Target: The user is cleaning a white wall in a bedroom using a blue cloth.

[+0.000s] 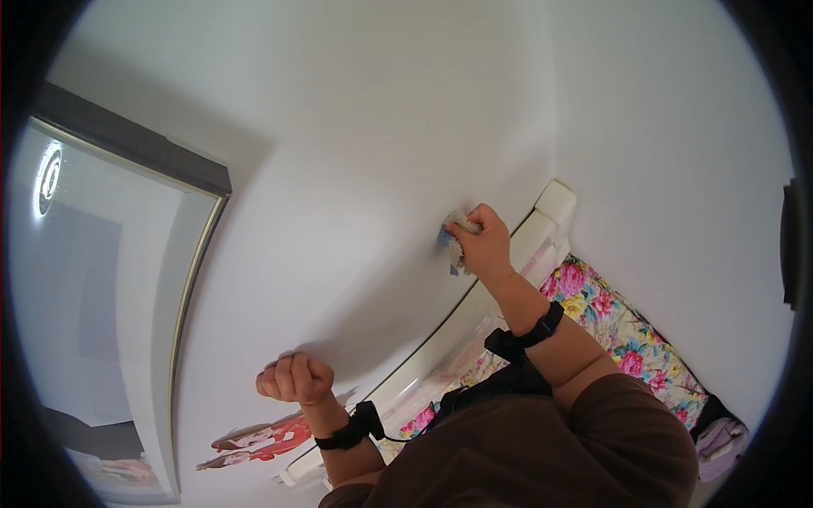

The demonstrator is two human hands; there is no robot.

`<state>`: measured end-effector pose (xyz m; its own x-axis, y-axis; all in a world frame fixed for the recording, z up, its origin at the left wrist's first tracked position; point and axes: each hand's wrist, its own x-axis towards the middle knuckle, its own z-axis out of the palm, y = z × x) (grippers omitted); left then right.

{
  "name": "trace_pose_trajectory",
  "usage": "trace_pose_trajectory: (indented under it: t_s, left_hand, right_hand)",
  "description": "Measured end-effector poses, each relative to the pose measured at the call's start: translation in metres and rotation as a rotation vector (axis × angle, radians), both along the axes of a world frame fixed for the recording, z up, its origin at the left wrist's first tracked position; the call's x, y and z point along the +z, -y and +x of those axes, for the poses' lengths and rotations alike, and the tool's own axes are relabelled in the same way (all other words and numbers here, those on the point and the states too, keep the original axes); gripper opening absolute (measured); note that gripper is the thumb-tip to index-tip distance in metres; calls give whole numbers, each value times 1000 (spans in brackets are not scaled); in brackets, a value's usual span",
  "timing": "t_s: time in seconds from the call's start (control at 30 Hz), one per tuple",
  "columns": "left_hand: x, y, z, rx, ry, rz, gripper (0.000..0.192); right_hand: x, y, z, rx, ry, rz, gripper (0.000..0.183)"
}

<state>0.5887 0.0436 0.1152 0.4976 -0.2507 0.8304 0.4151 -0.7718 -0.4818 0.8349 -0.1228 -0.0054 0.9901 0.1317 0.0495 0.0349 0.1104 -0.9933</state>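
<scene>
My right hand (488, 244) grips a crumpled grey-and-blue cloth (458, 241) and holds it against the white wall (356, 190), just above the cream headboard. My left hand (295, 378) is closed in a fist at the wall, lower and to the left, with nothing visible in it. Its folded fingers hide the palm. Black straps with small devices sit around both forearms. Just below my left hand, a red figure sticker (279, 439) shows on the wall, partly covered by my wrist.
A large framed picture (198, 267) with reflective glass hangs at the left. The long cream headboard (438, 336) runs diagonally below my hands. Behind my right arm lies floral fabric (625, 336), with a folded lilac cloth (721, 444) at the lower right. A wall corner rises beyond the headboard's end.
</scene>
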Motion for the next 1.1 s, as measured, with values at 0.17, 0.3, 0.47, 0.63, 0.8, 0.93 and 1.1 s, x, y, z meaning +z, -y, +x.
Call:
trace_pose_trajectory:
  t_s: [0.17,0.3,0.47,0.63,0.8,0.93,1.1]
  left_hand:
    - [2,0,0,46,24,38,11]
    - [-1,-2,-1,51,32,25,11]
    - [-4,-3,-3,50,35,7,11]
    - [-2,-2,1,45,37,21,12]
    - [-1,-1,1,46,48,32,12]
    - [-2,-4,-1,42,51,33,12]
    - [-1,-1,3,27,46,41,11]
  right_hand:
    - [-31,13,0,25,-117,-148,37]
    - [-15,13,5,111,-173,38,36]
    - [9,4,11,162,-107,137,36]
    - [-14,1,6,-120,186,-117,37]
    - [-16,14,5,104,-232,-73,35]
    - [21,12,-6,119,-1,131,30]
    - [-6,-4,2,-51,286,25,25]
